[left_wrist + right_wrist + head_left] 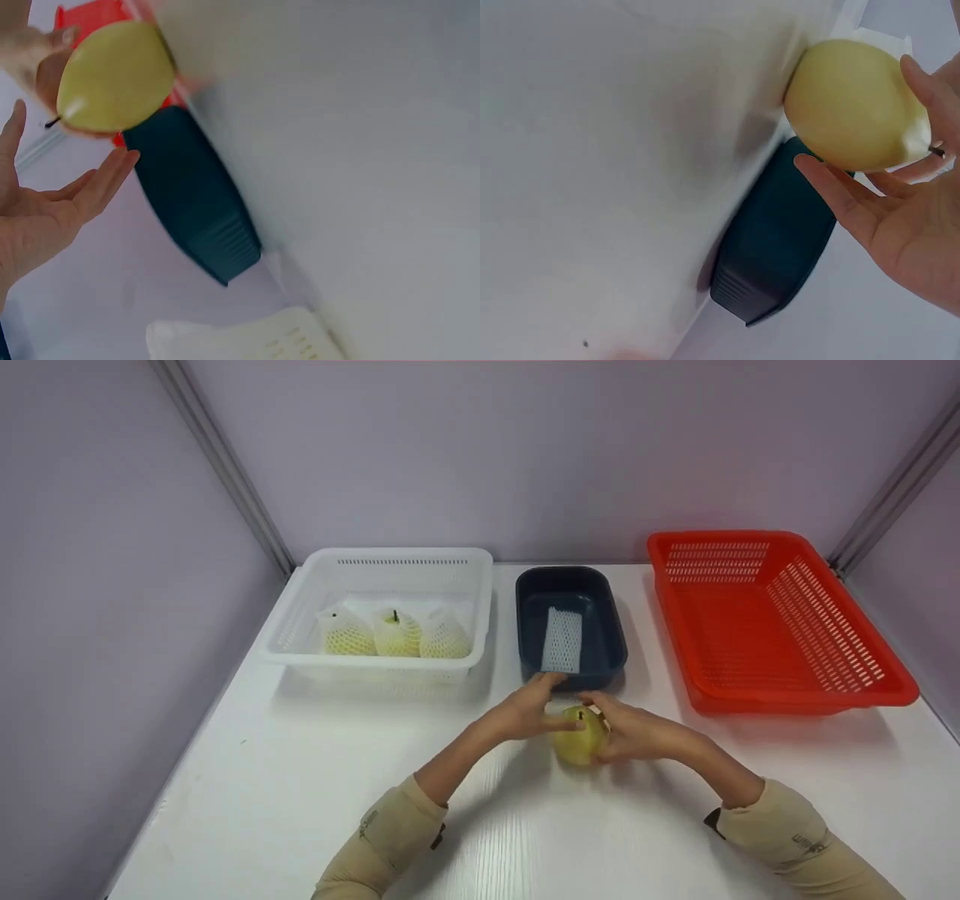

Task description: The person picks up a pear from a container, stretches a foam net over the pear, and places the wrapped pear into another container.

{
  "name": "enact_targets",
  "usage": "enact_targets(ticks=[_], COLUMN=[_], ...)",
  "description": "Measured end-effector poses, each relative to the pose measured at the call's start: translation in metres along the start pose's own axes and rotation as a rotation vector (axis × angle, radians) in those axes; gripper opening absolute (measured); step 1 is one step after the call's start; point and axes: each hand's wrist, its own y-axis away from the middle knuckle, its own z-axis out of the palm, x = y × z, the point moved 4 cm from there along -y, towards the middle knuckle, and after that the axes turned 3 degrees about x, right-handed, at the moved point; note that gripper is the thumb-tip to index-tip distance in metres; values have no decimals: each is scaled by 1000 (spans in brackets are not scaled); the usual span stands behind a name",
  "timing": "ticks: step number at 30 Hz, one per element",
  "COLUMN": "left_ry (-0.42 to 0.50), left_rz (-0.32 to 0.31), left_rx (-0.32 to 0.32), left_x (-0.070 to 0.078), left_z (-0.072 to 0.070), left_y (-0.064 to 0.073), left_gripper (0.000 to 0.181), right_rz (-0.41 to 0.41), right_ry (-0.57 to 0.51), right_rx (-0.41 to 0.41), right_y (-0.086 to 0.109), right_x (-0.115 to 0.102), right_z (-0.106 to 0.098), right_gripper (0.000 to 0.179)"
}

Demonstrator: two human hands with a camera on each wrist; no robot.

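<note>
A bare yellow-green pear (576, 746), its dark stem pointing up, is at the middle of the table just in front of the dark blue tray (609, 649). My right hand (636, 731) holds it from the right side, thumb and fingers around it in the right wrist view. On the other side my left hand (525, 712) has its fingers spread, with fingertips close to the pear and the tray's front rim. In the left wrist view the left hand (49, 221) shows an unfilled palm beside the pear (116, 79). A white foam net sleeve (562, 641) lies in the tray.
At the back left stands a white basket (375, 661) with three pears (397, 636) in foam nets. A red slotted basket (757, 622) stands at the back right. Pale panels (465, 457) close off the table's back and sides.
</note>
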Motion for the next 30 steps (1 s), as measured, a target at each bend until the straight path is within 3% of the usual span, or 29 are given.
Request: enact_targets(ticks=[6,10,13,19,21,22,25,26,30], left_ry=[207,252,323,555,623,648,758,790,889], left_rz=[22,-23,-95,-394,-456,-458,-491,-495,-536], left_rx=[290,421,491,476,453,453,437,432,424], left_x=[0,-12,-22,-46,-81,-97,-119,-121,-68], left_z=[-20,-20,-20,-8,7,14,23,23,4], left_y=[-12,-22,-28,-45,-68,-77,-91,-91,-59], left_gripper=[51,49,56,67,68,67,60,58,51], right_rz=[13,15,51,176,222,240,276,277,271], right_ry=[-85,-129,-153,-159,-160,-160,-153,-147,-85], right_rx=[21,127,228,381,405,413,431,437,465], right_y=[4,0,-7,-27,-35,-40,-54,-58,-77], right_x=[-5,-9,-10,-7,-3,-1,6,9,19], right_z=[-23,-41,-50,-62,-65,-67,-69,-70,-69], right_gripper=[80,76,70,57,54,53,49,48,45])
